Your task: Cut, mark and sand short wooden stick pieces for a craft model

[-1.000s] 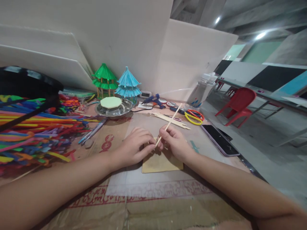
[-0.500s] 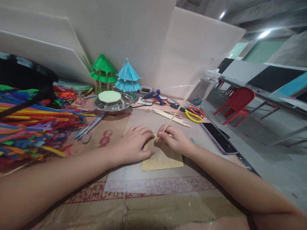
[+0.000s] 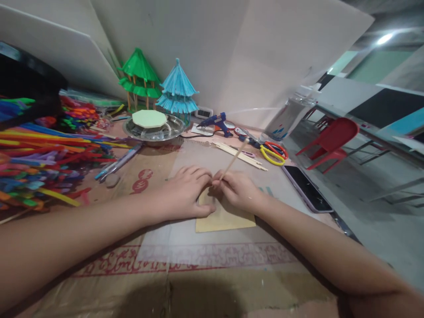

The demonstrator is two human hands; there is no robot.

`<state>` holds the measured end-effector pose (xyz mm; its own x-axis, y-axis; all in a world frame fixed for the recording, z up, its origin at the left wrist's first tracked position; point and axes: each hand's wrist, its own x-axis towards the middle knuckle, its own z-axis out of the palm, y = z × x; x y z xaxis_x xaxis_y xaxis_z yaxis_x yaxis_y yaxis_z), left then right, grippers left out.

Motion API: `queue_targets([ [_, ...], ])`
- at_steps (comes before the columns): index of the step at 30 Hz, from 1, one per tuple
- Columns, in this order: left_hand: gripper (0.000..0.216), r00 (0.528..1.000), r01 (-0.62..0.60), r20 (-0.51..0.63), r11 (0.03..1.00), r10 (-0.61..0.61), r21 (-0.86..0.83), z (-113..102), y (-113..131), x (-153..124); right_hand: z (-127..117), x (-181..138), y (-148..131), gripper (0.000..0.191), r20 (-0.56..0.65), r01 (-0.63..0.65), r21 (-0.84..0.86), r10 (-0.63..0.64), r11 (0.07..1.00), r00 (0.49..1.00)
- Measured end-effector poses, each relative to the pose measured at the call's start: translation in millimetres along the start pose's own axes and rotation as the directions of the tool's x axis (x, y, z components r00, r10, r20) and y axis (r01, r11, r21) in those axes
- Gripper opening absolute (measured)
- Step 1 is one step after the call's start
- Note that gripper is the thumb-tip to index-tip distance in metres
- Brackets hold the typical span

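A thin wooden stick (image 3: 234, 158) slants up out of my right hand (image 3: 236, 190), whose thumb and fingers pinch it near its lower end. That end is over a flat pale-yellow square sheet (image 3: 225, 221), partly covered by both hands. My left hand (image 3: 188, 192) rests on the sheet's left side, fingers spread and thumb apart, with nothing seen in its grasp. The fingertips of the two hands nearly meet at the sheet's far edge. Beneath lies a translucent sheet (image 3: 179, 238) on printed cardboard (image 3: 132, 291).
Bundles of coloured pipe cleaners (image 3: 43, 163) lie left. Behind stand a green pagoda model (image 3: 139, 79), a blue one (image 3: 178, 88), a metal plate (image 3: 127, 131) and a glue gun (image 3: 213, 121). Wooden sticks (image 3: 240, 155), scissors (image 3: 274, 152), a phone (image 3: 306, 187) and a water bottle (image 3: 288, 117) are right.
The stick's tip has come down lower, and my right hand has shifted slightly left towards the left hand. My left hand stays on the sheet. The whole view has tilted a little downward.
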<state>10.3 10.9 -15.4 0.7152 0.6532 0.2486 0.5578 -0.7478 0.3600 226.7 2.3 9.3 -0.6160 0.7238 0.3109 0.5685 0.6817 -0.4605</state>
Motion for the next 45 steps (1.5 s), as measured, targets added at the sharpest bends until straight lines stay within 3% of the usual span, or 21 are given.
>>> queue_targets([
  [11,0.048,1.000,-0.021,-0.014,1.000,0.021,0.006,-1.0,0.7,-0.3,1.4,4.5,-3.7,0.020,-0.009,-0.121,0.077,0.122,0.990,0.993],
  [16,0.046,1.000,0.015,0.003,1.000,-0.015,0.002,-2.5,2.3,-0.2,2.3,5.0,-3.5,0.020,0.013,-0.061,0.069,0.060,0.996,0.998],
  [45,0.047,1.000,0.001,-0.002,1.000,-0.001,0.010,-0.8,1.5,-1.3,1.8,1.7,-0.3,0.022,-0.027,-0.056,-0.020,0.055,0.998,0.998],
])
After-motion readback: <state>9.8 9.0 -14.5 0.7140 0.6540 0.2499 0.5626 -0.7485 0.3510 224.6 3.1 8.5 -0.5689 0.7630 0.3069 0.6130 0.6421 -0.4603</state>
